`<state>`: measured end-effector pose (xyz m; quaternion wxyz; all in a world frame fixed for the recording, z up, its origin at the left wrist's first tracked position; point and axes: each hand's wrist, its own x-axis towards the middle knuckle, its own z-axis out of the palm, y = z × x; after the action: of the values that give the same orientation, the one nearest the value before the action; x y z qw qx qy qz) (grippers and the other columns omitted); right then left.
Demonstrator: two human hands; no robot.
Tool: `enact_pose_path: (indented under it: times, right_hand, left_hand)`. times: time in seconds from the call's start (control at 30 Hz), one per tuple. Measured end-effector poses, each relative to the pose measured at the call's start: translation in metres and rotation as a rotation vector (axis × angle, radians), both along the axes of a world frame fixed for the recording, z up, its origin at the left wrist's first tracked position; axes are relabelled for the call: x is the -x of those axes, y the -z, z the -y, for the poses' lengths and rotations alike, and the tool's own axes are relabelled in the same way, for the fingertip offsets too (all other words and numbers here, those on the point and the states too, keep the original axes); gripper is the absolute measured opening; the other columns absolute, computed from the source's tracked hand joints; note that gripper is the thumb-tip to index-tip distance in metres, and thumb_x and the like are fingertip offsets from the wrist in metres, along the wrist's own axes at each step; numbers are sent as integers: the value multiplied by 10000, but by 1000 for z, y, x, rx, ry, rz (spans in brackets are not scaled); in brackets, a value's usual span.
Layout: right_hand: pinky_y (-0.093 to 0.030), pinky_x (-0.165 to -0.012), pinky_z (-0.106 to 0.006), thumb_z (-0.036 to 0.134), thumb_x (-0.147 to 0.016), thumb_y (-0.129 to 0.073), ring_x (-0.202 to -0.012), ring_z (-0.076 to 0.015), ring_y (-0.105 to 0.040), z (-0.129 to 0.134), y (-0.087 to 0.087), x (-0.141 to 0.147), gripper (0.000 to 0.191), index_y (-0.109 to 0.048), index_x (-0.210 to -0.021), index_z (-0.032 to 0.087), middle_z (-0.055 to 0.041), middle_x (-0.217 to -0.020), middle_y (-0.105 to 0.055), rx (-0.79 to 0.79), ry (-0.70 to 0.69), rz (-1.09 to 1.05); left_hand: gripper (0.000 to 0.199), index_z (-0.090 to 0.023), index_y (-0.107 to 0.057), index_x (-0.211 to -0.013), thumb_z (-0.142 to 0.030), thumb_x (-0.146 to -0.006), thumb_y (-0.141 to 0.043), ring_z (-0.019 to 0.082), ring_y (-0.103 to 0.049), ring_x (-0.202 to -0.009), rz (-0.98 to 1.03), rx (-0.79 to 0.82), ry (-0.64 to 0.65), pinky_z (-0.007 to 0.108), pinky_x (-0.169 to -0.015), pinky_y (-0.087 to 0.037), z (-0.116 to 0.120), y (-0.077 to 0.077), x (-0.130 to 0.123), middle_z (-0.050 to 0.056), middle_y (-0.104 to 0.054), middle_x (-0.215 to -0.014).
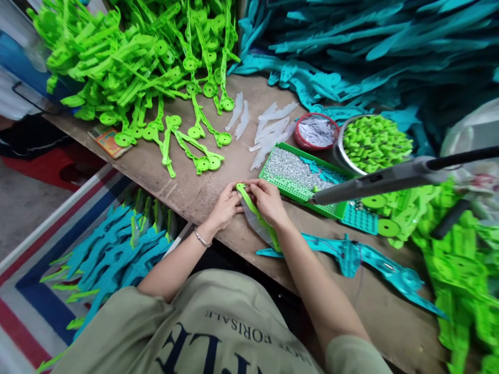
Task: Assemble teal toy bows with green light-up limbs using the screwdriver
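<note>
Here's the brown workbench point(382, 306), running wide across the scene, and over its far right side spreads the teal heap point(351, 47), long parts layered in shadow. Far left, it's the bright green pile point(128, 62), tangled arms and round discs spilling toward the middle. Down at the lower left sits the striped container point(42, 298) in red, white and blue, with teal parts point(105, 254) and green tips bunched inside.

On the bench near the right forearm, a long teal part point(346, 254) lies flat. Up to the green perforated tray point(286, 191): loaded with small silvery pieces point(290, 163), a few teal bits point(325, 172) at its right, and a gray tool point(374, 182) crossing over it. Just behind, the metal bowl point(341, 148) is heaped with small chunky green pieces point(376, 140); beside it, the round red basket point(302, 143) carries thin whitish pieces point(316, 131). Against the green tray's right end comes the small teal basket point(360, 221), its contents too small to tell.

And the hands! Left hand point(226, 205) and right hand point(267, 200) both pinch the slim green strip point(255, 210) near its upper end, over the bench's front edge, a translucent sliver point(251, 221) lying along it.
</note>
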<state>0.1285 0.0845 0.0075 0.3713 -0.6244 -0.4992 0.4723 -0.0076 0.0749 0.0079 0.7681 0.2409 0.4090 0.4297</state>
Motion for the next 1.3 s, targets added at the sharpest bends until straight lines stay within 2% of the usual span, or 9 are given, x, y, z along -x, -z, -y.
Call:
enact_pose_path:
  times: [0.17,0.3,0.5,0.6,0.77,0.87,1.0,1.2,1.3]
  right_hand:
    - [-501,-846,-348,179,-892,-428,-897,-218,-621,5,-12,1,324,-719,-1031,201,-74,-948,-666,-242,-100,301]
    - [-481,-819,-353,122,-897,-399,-884,-237,-582,-7,-18,12,337,-711,-992,209,-100,-977,-600,-334,-248,570]
    - [-492,-863,-354,87,-875,-396,-922,-232,-626,-14,-34,-2,312,-651,-1036,164,-119,-999,-683,-313,-373,544]
    - [-514,-854,-349,114,-879,-417,-924,-216,-661,8,-50,-29,305,-633,-1086,175,-95,-1016,-721,-280,-401,466]
    - [-566,-845,-376,128,-838,-491,-928,-228,-703,73,-71,-77,284,-645,-1065,196,-87,-1037,-739,-264,-454,528]
    - [-589,-909,-441,83,-803,-510,-1036,-272,-711,105,-65,-95,393,-625,-1163,190,-109,-1101,-741,-294,-525,617]
    - [-595,-987,-485,67,-859,-521,-1162,-285,-690,124,-49,-104,472,-559,-1314,189,-148,-1270,-701,-422,-591,661]
    - [-621,-975,-467,141,-939,-545,-1165,-294,-700,127,-36,-107,469,-520,-1406,167,-183,-1330,-676,-530,-631,789]
    - [-634,-944,-452,164,-960,-526,-1149,-289,-708,126,-35,-105,506,-484,-1464,191,-175,-1348,-667,-517,-676,846]
  left_hand:
    - [313,-206,-586,-1086,-203,-795,-701,100,-650,-648,-69,-8,-3,279,-720,-596,-2,2,-3,-46,-656,-778]
    - [318,-211,-571,-1078,-184,-781,-683,101,-615,-613,-93,11,-40,286,-710,-597,-3,4,-6,-67,-604,-723]
    - [265,-203,-554,-1012,-158,-781,-675,93,-598,-601,-117,21,-61,287,-702,-600,-2,2,-6,-73,-589,-697]
    - [309,-204,-547,-1033,-142,-768,-693,137,-684,-709,-124,47,-62,330,-746,-608,-2,-1,-7,-36,-654,-777]
    - [520,-230,-504,-1193,-86,-733,-699,211,-730,-936,-102,82,-76,425,-874,-601,6,-4,-10,24,-704,-1003]
    - [671,-274,-451,-1332,-101,-738,-710,205,-697,-1029,-92,13,-106,400,-907,-589,20,-4,-12,63,-644,-1259]
    - [826,-321,-404,-1436,-157,-718,-777,160,-674,-1026,-139,-91,-118,332,-898,-580,47,-3,-16,87,-417,-1558]
    - [800,-287,-409,-1382,-160,-706,-819,180,-710,-1003,-73,-83,37,334,-891,-589,89,-1,-30,82,-579,-1381]
    - [725,-278,-421,-1307,-156,-713,-817,191,-714,-1033,-51,-91,20,331,-889,-589,99,0,-39,78,-604,-1365]
